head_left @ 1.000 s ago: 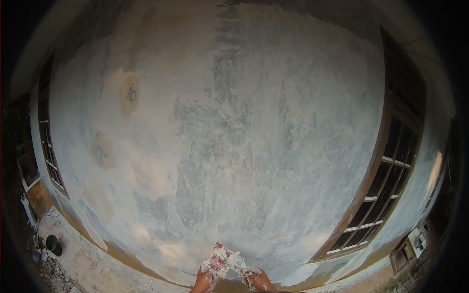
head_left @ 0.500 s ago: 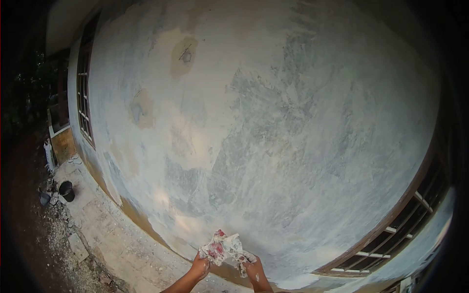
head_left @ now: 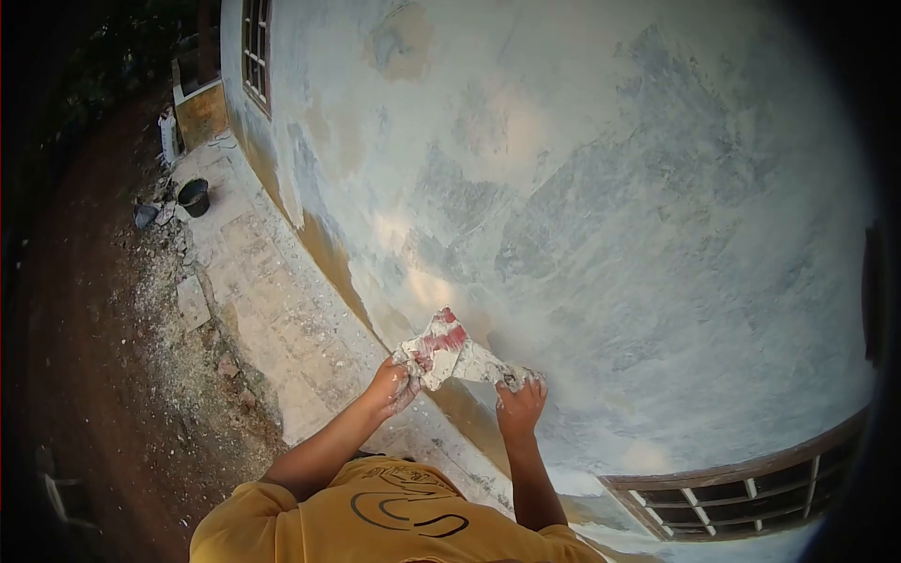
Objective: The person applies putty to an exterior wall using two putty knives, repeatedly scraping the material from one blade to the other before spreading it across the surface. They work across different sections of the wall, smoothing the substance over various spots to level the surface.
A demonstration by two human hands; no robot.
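Note:
In front of a wall (head_left: 601, 244) with patchy grey and white plaster, both my hands are raised near the middle of the head view. My left hand (head_left: 396, 383) is closed on a red tool (head_left: 439, 345) smeared with white paste. Closed as well, my right hand (head_left: 522, 394) grips a paste-covered scraper (head_left: 481, 364), whose wide end meets the red tool. White paste coats the fingers of both hands. The handles are mostly hidden by paste and fingers.
A black bucket (head_left: 193, 198) stands on the concrete walkway (head_left: 272, 310) at the left, beside rubble and a dark bag (head_left: 145, 216). Barred windows (head_left: 732, 497) show at lower right and upper left. Brown soil (head_left: 84, 375) lies beyond the walkway.
The view has tilted down and shifted left, so my yellow shirt now shows. My hands appear higher in view, and the red face of the left tool is more visible.

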